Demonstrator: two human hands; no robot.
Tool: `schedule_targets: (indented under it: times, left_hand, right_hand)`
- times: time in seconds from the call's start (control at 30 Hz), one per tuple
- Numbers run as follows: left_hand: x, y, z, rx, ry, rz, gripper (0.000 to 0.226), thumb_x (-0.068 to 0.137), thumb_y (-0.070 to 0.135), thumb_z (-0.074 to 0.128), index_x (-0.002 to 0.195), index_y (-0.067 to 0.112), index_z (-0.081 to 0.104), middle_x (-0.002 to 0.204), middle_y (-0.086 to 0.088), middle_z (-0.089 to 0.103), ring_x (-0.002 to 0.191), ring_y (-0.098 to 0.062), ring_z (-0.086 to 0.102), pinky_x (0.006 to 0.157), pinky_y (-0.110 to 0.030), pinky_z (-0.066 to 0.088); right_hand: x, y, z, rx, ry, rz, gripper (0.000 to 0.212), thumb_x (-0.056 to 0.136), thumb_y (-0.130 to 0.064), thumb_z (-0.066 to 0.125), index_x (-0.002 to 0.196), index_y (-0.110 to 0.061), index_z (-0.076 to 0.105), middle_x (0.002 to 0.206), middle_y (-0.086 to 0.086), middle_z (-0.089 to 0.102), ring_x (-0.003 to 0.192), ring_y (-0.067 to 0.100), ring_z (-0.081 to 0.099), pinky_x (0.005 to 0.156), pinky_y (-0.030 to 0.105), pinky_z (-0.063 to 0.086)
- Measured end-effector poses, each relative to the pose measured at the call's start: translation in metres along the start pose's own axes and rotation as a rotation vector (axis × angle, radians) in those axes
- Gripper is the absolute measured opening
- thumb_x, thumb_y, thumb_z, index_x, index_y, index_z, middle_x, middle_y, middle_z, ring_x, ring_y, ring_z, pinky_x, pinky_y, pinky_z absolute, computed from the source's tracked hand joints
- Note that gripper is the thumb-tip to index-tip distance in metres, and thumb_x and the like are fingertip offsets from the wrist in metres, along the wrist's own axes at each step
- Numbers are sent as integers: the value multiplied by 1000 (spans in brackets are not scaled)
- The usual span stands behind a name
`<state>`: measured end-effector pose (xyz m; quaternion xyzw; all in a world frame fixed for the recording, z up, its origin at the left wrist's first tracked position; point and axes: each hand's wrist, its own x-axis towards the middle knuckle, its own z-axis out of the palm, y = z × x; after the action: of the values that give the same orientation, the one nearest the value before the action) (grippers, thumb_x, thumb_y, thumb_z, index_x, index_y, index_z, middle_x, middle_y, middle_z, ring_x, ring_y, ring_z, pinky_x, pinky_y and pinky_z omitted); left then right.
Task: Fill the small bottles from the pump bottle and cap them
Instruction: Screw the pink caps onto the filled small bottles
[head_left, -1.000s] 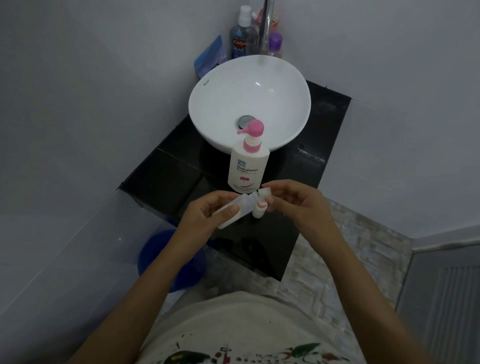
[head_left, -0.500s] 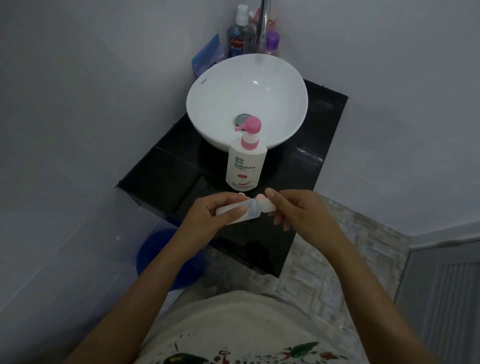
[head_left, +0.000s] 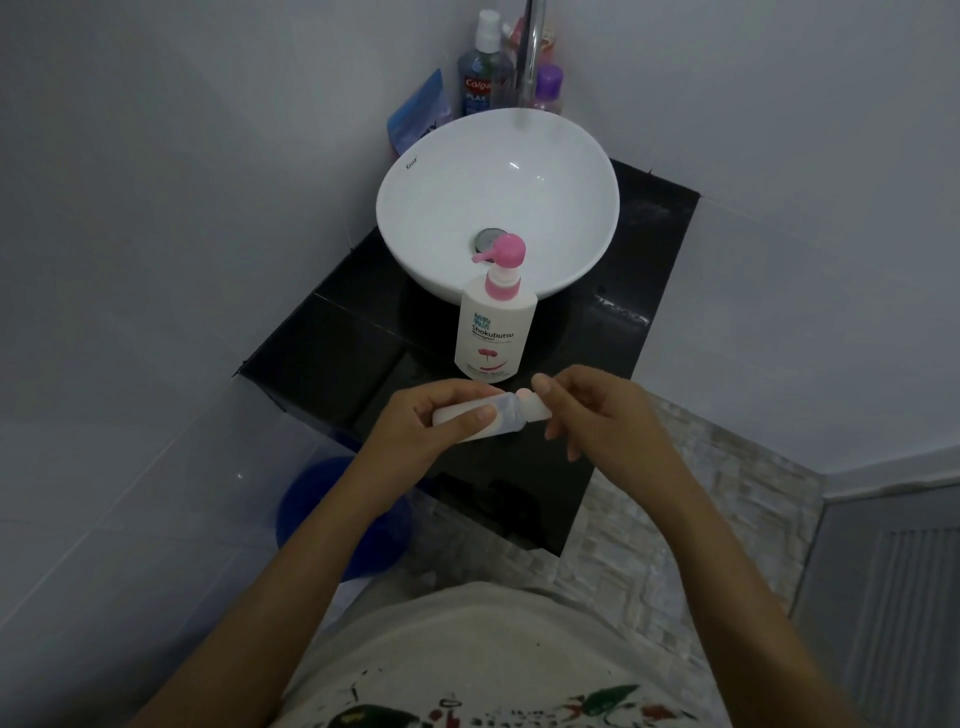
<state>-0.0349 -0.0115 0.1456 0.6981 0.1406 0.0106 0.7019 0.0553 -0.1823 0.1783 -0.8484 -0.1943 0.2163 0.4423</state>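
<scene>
A white pump bottle (head_left: 494, 332) with a pink pump head stands on the black counter (head_left: 343, 353), just in front of the basin. Below it, my left hand (head_left: 431, 421) grips a small translucent bottle (head_left: 506, 413) lying nearly sideways, neck pointing right. My right hand (head_left: 597, 410) pinches the white cap (head_left: 537, 409) at the bottle's neck with thumb and forefinger. Whether the cap is fully on cannot be told. Another small bottle that stood on the counter earlier is hidden behind my hands.
A white round basin (head_left: 496, 202) sits on the counter under a chrome tap (head_left: 530, 57). Behind it stand a mouthwash bottle (head_left: 480, 73), a purple bottle (head_left: 548, 88) and a blue packet (head_left: 421, 111). A blue bucket (head_left: 311, 514) sits on the floor, lower left.
The small bottle has tipped from slanted to nearly sideways in my left hand. My right hand brought the cap onto its neck. The small bottle standing behind has gone out of sight.
</scene>
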Motion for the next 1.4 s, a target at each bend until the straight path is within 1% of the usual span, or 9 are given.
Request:
schedule_targets:
  times: [0.13,0.27,0.37,0.5,0.67,0.87,1.0,1.17,1.4]
  left_hand:
    - [0,3,0,-1,-5,11,21,86,11,63,104,19,70,107,-1,70,97,-5,64,81,-17,53]
    - [0,6,4,-14,-29,20,21,85,11,63,101,23,69,103,5,70,95,-1,64,80,-16,52]
    - [0,5,3,-5,-26,22,22,85,10,63,103,21,69,104,5,69,96,0,63,79,-15,51]
    - [-1,4,1,0,-17,25,23,86,8,62,107,14,69,106,2,69,96,1,63,77,-13,50]
    - [-3,6,3,4,-28,25,22,86,8,62,103,22,68,103,8,68,93,5,62,76,-11,50]
    - [-4,6,1,3,-13,15,22,86,9,62,105,19,69,104,7,69,94,4,62,76,-12,51]
    - [-5,5,1,13,-11,12,21,87,10,62,103,21,69,102,8,69,93,4,63,76,-12,51]
    - [-3,5,-1,-7,2,7,21,86,9,62,101,22,69,103,7,69,93,3,63,77,-13,51]
    - [-1,1,0,-2,-9,-45,26,84,7,63,108,15,67,106,9,67,91,7,64,73,-11,51]
  right_hand:
    - [-1,1,-4,119,-56,-90,12,86,-27,63,94,-17,65,75,2,69,56,9,61,57,18,54]
    - [0,1,4,5,76,0,36,86,-47,54,74,-14,66,57,2,64,41,4,52,47,14,44]
    - [-2,0,2,-10,42,9,35,83,-53,50,82,-21,64,66,0,67,48,3,56,51,16,48]
    - [-6,4,-5,137,-61,-106,16,86,-24,63,102,-22,61,86,2,68,67,9,65,66,22,57]
    - [-8,4,6,36,94,-22,25,85,-43,57,81,-20,66,60,0,65,44,4,55,47,15,47]
    - [-8,7,-1,93,-58,-131,18,84,-28,65,101,-25,62,87,1,68,72,20,66,66,29,58]
    - [-5,4,6,44,9,-53,14,86,-37,61,87,-24,64,67,0,67,49,4,58,51,14,49]
    - [-5,2,1,129,-80,-96,17,84,-25,65,101,-22,65,82,4,68,64,14,64,60,19,55]
    - [-6,6,5,154,-89,-23,11,86,-19,63,96,-15,67,60,-6,63,43,-1,52,42,8,38]
